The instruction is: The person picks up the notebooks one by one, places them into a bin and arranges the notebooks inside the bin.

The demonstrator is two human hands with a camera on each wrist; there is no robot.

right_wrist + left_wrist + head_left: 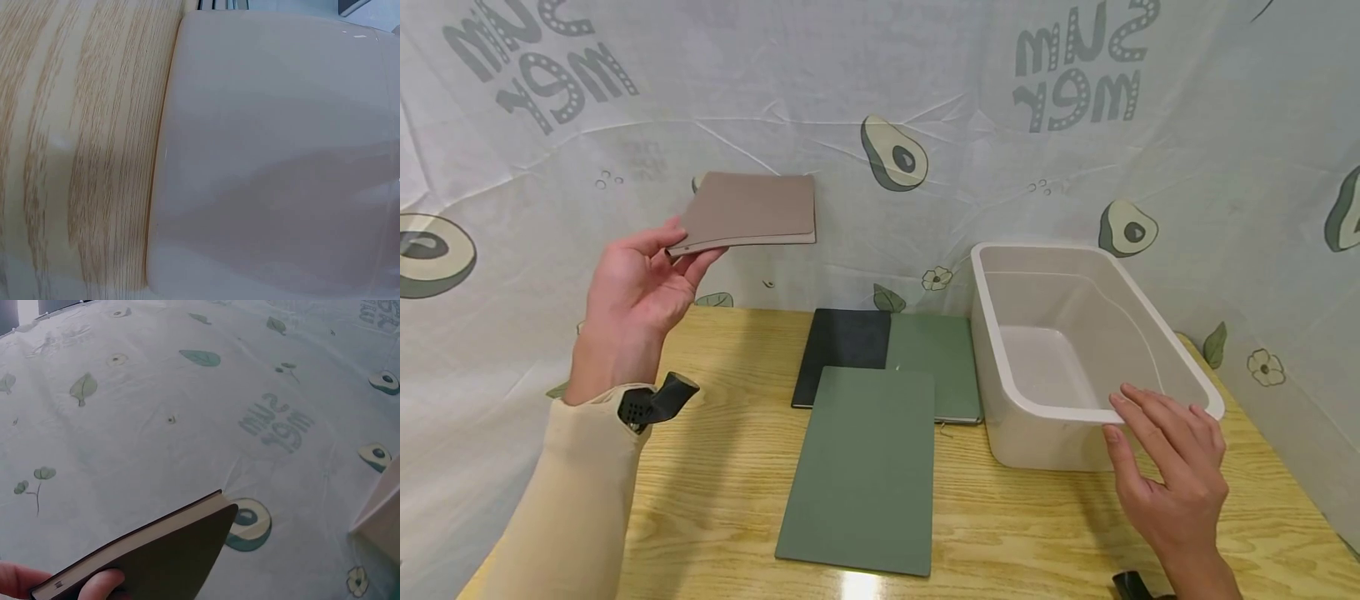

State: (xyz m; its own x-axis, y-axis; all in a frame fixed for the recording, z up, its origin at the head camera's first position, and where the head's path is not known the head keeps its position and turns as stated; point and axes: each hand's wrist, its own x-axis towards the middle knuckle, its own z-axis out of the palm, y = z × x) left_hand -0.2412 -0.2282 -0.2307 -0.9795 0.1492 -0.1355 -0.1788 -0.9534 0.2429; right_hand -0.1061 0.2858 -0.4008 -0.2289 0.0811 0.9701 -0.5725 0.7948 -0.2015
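My left hand (643, 283) holds up a taupe-brown notebook (752, 208) by its near left corner, thumb on one cover and fingers beneath. It is raised above the table, in front of the curtain. In the left wrist view the pale page edges of this notebook (169, 550) show between its covers. At the right, my right hand (1180, 475) has its fingers loosely extended, fingertips right at the front rim of a light beige plastic bin (1052, 410). The right wrist view is mostly filled by the outer wall of the bin (269, 125).
On the wooden table (700, 500) lies a large green flat notebook (865, 475), overlapping a black notebook (846, 337) and another green notebook (951, 358) behind it. That second green one lies against the bin's left side. A white printed curtain (820, 75) hangs behind the table.
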